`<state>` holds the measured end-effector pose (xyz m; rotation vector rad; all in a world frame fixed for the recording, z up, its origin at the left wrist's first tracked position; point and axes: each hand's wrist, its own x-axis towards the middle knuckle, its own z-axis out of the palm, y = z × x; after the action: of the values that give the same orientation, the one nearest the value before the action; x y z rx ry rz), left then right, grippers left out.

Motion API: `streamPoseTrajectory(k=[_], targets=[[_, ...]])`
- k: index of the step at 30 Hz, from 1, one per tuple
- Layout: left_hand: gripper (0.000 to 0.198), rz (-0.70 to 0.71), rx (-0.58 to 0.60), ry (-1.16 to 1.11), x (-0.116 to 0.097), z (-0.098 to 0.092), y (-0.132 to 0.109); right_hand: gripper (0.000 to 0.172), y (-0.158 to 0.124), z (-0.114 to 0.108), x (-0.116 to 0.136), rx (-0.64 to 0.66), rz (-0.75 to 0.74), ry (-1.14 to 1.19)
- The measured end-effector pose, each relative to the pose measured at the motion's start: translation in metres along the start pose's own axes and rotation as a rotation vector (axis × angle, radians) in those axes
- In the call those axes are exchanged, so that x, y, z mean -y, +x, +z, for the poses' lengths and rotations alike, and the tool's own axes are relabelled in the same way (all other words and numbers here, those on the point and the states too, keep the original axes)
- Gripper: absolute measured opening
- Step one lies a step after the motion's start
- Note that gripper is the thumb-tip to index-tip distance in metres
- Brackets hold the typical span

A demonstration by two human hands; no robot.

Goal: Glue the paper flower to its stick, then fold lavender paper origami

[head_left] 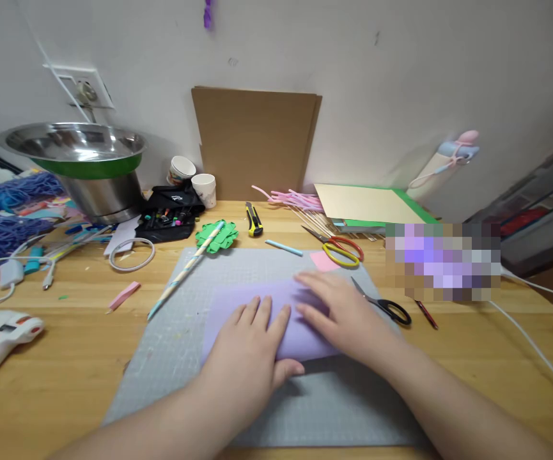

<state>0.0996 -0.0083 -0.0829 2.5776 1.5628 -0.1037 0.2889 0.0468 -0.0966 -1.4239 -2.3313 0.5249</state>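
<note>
A sheet of purple paper (276, 291) lies on the grey cutting mat (165, 364), its near edge seemingly folded over. My left hand (252, 351) rests flat on the paper, fingers spread and thumb reaching past the near edge. On the paper's right side lies my right hand (343, 313), its fingers stretched out and apart. Just beyond the paper are a pink paper piece (323, 260) and a light-blue rolled stick (284, 248). Black-handled scissors (386, 309) sit right of my right hand. Left of the paper, a striped paper stick (185, 271) leans across green cut paper (223, 236).
A yellow utility knife (254, 220) and red-yellow scissors (341, 250) lie at the back. Brown cardboard (257, 140) leans on the wall. On the left are a glue gun (2, 345), a white tape ring (132, 255) and a steel bowl (75, 144). White cables (530, 345) cross the right side.
</note>
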Motion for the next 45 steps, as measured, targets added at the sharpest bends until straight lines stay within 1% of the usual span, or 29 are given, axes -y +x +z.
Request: streamPoseTrajectory(k=[1,3,4,6,8,10,13,15,17,19,21,23,25,28,29,31,33,35,37,40,42,45], targets=[[0.074,0.007,0.007,-0.014,0.001,0.001,0.000,0.054,-0.004,0.002,0.003,0.088,-0.050,-0.054],[0.073,0.008,0.029,-0.044,0.003,0.005,0.000,0.061,-0.012,0.007,0.007,0.236,-0.089,-0.121],[0.073,0.009,0.046,-0.055,0.004,0.007,0.000,0.065,-0.015,0.010,0.007,0.285,-0.095,-0.136],[0.072,0.014,0.080,-0.069,0.006,0.011,0.001,0.070,-0.017,0.013,0.004,0.335,-0.115,-0.141],[0.072,0.024,0.106,-0.076,0.008,0.015,0.002,0.068,-0.016,0.014,-0.004,0.338,-0.131,-0.110],[0.071,0.032,0.113,-0.092,0.010,0.018,0.003,0.063,-0.013,0.013,-0.015,0.298,-0.117,-0.051],[0.070,0.035,0.117,-0.126,0.012,0.017,0.004,0.057,-0.004,0.012,-0.032,0.183,-0.070,0.054],[0.071,0.030,0.130,-0.154,0.013,0.015,0.004,0.056,0.005,0.012,-0.039,0.107,-0.077,0.114],[0.074,0.020,0.145,-0.171,0.012,0.013,0.004,0.052,0.016,0.013,-0.041,0.065,-0.098,0.139],[0.075,0.015,0.159,-0.172,0.011,0.010,0.004,0.045,0.026,0.014,-0.040,0.070,-0.083,0.119],[0.077,0.021,0.170,-0.162,0.010,0.007,0.003,0.034,0.033,0.013,-0.036,0.094,-0.027,0.085],[0.081,0.063,0.195,-0.158,0.010,0.001,0.003,0.024,0.035,0.010,-0.030,0.128,0.036,0.059],[0.082,0.163,0.234,-0.167,0.012,-0.007,0.004,0.023,0.031,0.006,-0.022,0.168,0.077,0.018],[0.073,0.358,0.265,-0.186,0.019,-0.018,0.003,0.031,0.018,0.003,-0.011,0.232,0.091,-0.081],[0.068,0.401,0.253,-0.181,0.021,-0.019,0.003,0.032,0.013,0.003,-0.008,0.244,0.095,-0.103],[0.057,0.434,0.199,-0.146,0.022,-0.016,0.000,0.030,0.005,0.004,-0.002,0.242,0.108,-0.090],[0.047,0.420,0.139,-0.099,0.021,-0.007,-0.004,0.022,-0.001,0.006,0.001,0.230,0.088,-0.007],[0.041,0.404,0.094,-0.055,0.019,0.005,-0.008,0.019,-0.004,0.008,0.003,0.252,0.016,0.081],[0.039,0.397,0.050,-0.015,0.016,0.016,-0.012,0.023,-0.005,0.009,0.003,0.299,-0.044,0.113],[0.038,0.377,-0.029,0.028,0.015,0.030,-0.016,0.026,-0.005,0.008,0.002,0.343,-0.053,0.109],[0.038,0.364,-0.067,0.034,0.015,0.036,-0.017,0.027,-0.004,0.008,0.001,0.359,-0.049,0.108],[0.038,0.351,-0.072,0.025,0.016,0.039,-0.017,0.028,-0.005,0.008,-0.001,0.380,-0.046,0.100]])
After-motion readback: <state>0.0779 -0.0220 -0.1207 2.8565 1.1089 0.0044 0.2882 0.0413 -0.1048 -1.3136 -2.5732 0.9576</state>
